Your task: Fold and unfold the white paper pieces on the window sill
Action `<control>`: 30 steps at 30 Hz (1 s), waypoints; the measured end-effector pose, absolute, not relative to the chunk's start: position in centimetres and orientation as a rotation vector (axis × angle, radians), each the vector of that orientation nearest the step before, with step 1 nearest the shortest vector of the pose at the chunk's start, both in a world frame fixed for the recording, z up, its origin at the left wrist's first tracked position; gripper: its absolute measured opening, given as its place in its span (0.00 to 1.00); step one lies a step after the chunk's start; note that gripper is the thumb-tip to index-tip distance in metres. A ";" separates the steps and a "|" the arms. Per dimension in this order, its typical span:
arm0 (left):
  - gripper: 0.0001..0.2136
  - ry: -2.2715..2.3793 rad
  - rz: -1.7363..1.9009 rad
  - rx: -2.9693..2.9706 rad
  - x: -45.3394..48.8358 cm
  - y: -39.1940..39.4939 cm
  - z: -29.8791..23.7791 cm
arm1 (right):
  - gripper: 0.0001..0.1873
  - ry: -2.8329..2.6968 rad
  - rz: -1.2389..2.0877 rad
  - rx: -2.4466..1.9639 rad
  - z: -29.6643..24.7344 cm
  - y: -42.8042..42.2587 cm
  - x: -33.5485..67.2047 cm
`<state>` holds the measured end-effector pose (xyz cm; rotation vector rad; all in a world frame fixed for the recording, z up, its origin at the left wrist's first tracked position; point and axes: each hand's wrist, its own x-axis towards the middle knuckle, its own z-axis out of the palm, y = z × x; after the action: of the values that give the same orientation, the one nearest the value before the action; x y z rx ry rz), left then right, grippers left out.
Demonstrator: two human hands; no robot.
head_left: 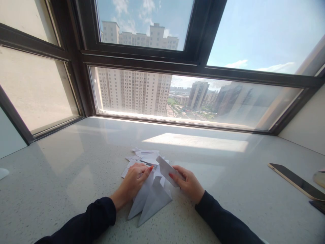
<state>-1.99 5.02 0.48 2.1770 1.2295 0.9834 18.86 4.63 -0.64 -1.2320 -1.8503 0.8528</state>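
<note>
A partly folded white paper sheet point(152, 200) lies on the pale speckled counter point(63, 189), with pointed flaps toward me. My left hand point(134, 181) presses down on its upper left part, fingers curled, index finger stretched along a crease. My right hand point(188, 183) pinches a raised flap of the same sheet point(166, 169) and lifts it. Both arms wear dark sleeves. A small heap of folded white paper pieces point(143, 157) sits just beyond my hands.
A phone point(296, 181) lies face up on the counter at the right, with a rounded object point(320, 178) beside it at the frame edge. A dark-framed window point(177, 67) runs along the counter's far side, showing tall buildings.
</note>
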 end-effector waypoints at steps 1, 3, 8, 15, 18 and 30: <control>0.19 1.224 0.964 2.196 -1.9 4.9 0.5 | 0.14 -1.877 0.850 -1.223 -0.5 4.6 18.8; 0.18 1.225 0.939 2.225 -1.8 4.7 0.4 | 0.15 -1.936 0.853 -1.199 -0.3 4.3 18.6; 0.18 1.258 0.979 2.119 -1.8 4.7 0.5 | 0.15 -1.899 0.893 -1.165 -0.3 4.0 17.9; 0.19 1.266 1.050 1.953 -2.2 4.9 0.7 | 0.20 -1.439 1.260 -1.218 -1.0 4.6 18.2; 0.20 1.237 1.041 1.887 -2.2 5.0 0.7 | 0.20 -1.325 1.334 -1.196 -1.1 4.8 18.2; 0.20 1.218 1.144 1.466 -2.7 5.7 0.7 | 0.19 -1.289 1.332 -1.128 -0.2 4.6 17.9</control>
<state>-2.70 5.70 0.75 1.4663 1.2184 1.1440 17.93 4.62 -0.17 -1.1282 -1.2888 1.3324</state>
